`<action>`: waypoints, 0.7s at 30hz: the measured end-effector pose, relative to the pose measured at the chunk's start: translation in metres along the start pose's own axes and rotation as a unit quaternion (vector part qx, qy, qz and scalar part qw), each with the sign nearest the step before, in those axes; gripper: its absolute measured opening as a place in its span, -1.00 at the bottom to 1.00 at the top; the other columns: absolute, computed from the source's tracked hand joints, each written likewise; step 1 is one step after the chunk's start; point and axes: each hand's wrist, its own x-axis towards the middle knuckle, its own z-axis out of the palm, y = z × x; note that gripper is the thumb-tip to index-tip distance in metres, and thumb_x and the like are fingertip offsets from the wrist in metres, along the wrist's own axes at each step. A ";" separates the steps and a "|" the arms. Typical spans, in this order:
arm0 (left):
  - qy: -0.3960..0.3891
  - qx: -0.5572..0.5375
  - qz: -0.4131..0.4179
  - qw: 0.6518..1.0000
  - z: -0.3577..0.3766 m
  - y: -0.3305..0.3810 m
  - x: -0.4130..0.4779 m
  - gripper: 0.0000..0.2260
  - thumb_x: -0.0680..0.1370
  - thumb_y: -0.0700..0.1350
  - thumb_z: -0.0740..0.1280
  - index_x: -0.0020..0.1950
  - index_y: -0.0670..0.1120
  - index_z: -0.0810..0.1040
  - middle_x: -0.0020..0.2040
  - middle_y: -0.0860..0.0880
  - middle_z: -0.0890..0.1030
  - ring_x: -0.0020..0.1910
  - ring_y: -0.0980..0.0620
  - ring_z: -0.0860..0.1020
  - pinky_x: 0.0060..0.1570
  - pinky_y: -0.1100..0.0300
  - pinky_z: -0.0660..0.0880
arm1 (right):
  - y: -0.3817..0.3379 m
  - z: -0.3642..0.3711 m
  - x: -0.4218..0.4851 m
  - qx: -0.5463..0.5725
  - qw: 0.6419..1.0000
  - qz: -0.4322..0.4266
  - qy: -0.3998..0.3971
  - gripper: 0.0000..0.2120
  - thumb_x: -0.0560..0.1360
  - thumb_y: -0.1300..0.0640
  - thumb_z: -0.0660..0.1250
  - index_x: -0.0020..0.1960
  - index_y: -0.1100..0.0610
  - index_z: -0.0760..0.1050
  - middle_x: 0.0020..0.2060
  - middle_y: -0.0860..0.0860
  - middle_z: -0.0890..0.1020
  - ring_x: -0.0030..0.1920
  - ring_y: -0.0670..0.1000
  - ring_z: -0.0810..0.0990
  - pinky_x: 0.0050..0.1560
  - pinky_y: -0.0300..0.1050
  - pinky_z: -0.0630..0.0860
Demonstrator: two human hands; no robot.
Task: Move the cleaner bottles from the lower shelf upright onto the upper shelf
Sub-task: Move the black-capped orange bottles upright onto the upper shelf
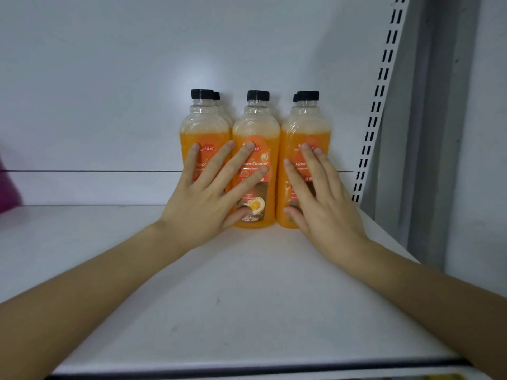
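Several orange floor cleaner bottles with black caps stand upright at the back of a white shelf (219, 297). The front row shows a left bottle (204, 124), a middle bottle (256, 127) and a right bottle (307, 124), and more caps peek out behind the outer two. My left hand (208, 193) lies flat with spread straight fingers across the left and middle bottles. My right hand (318, 196) presses straight fingers against the front of the right bottle. Neither hand wraps round a bottle.
The white back panel (137, 78) rises behind the bottles. A slotted upright rail (378, 105) and a grey post (439, 133) bound the shelf on the right. A purple object (6, 187) shows at the left edge. The shelf's dark front lip (247, 370) runs along the bottom.
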 end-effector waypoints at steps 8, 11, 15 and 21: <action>0.013 -0.020 0.013 1.000 -0.009 0.001 0.005 -0.49 0.56 0.21 0.12 0.45 0.00 0.31 0.43 -0.18 0.33 0.37 -0.22 0.35 0.25 -0.31 0.31 | 0.004 -0.007 -0.002 0.009 1.000 0.000 -0.008 -0.32 0.38 0.11 0.46 0.41 0.25 0.30 0.40 0.33 0.27 0.39 0.35 0.24 0.31 0.13 0.11; 0.016 -0.026 0.033 0.999 -0.014 -0.004 0.002 -0.49 0.55 0.19 0.19 0.43 -0.01 0.33 0.42 -0.18 0.34 0.37 -0.22 0.35 0.25 -0.29 0.32 | 0.004 -0.012 -0.003 0.013 0.999 -0.027 -0.015 -0.34 0.41 0.09 0.43 0.42 0.25 0.27 0.40 0.34 0.25 0.40 0.36 0.22 0.34 0.17 0.10; 0.020 -0.025 0.055 0.998 -0.018 -0.017 -0.004 -0.42 0.46 0.15 0.34 0.44 -0.01 0.33 0.42 -0.17 0.35 0.36 -0.21 0.38 0.25 -0.25 0.34 | -0.004 -0.019 0.001 -0.004 0.993 -0.114 -0.042 -0.40 0.44 0.05 0.33 0.42 0.23 0.28 0.39 0.33 0.29 0.37 0.34 0.29 0.32 0.26 0.25; 0.014 -0.044 0.070 0.996 -0.025 -0.058 -0.023 -0.53 0.51 0.07 0.28 0.37 -0.08 0.43 0.39 -0.18 0.38 0.35 -0.22 0.39 0.23 -0.27 0.36 | -0.039 -0.029 0.017 -0.030 0.992 -0.106 -0.060 -0.47 0.47 0.06 0.27 0.39 0.25 0.32 0.37 0.33 0.32 0.36 0.34 0.32 0.29 0.28 0.28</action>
